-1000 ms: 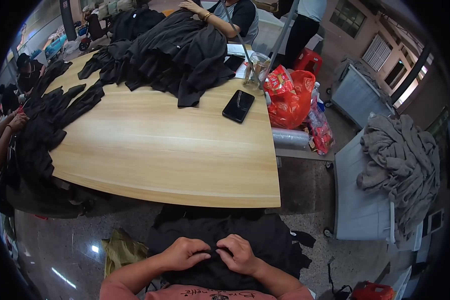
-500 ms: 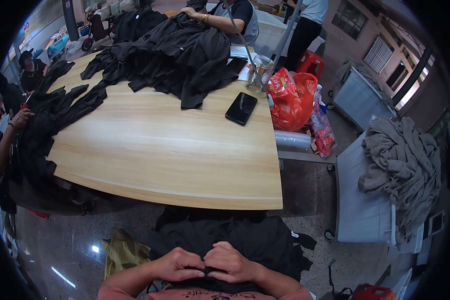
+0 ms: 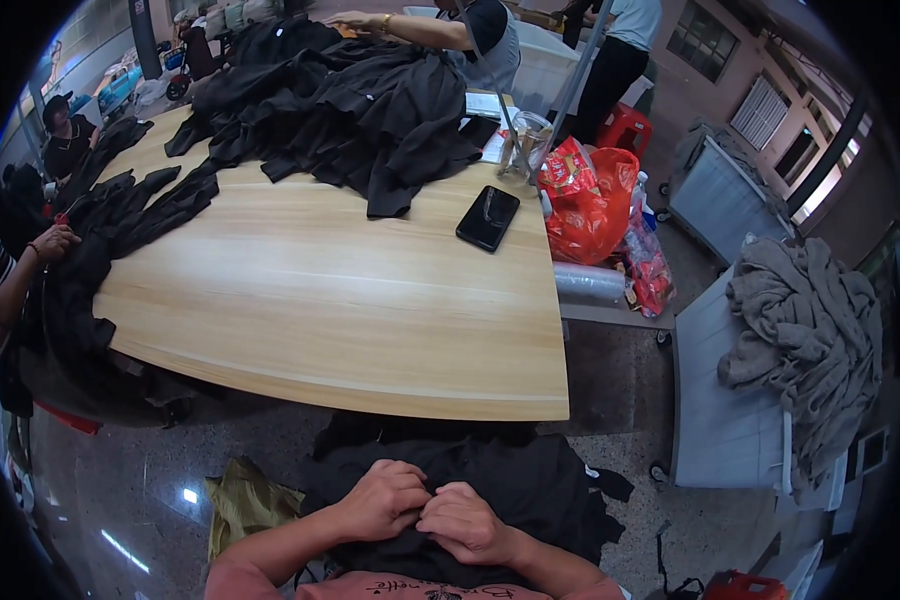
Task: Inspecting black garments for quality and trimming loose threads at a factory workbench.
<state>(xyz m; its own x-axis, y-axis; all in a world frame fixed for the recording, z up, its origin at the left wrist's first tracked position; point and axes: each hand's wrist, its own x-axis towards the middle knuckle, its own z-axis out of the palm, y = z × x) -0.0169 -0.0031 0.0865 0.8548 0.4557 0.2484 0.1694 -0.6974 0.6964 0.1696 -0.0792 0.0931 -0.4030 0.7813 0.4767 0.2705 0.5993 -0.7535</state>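
Note:
A black garment [image 3: 470, 455] lies bunched across my lap, below the near edge of the table. My left hand [image 3: 382, 500] is closed with its fingers curled down into the dark cloth. Right beside it, my right hand [image 3: 467, 522] also grips the cloth, thumb and fingertips pressed together. The two hands nearly touch. What exactly sits between the fingertips is hidden by the knuckles. A small white tag [image 3: 592, 472] shows at the garment's right side.
The wooden table [image 3: 340, 300] carries a heap of black garments [image 3: 350, 110] and a phone [image 3: 487, 218]. A red plastic bag [image 3: 605, 205] stands beside its right edge. A wheeled bin [image 3: 725, 400] overflows with grey cloth. Co-workers handle garments at the far side and left.
My left hand has lifted and turned, its knuckles now higher over the cloth. My right hand has shifted slightly. The far co-worker's arm has reached out leftward.

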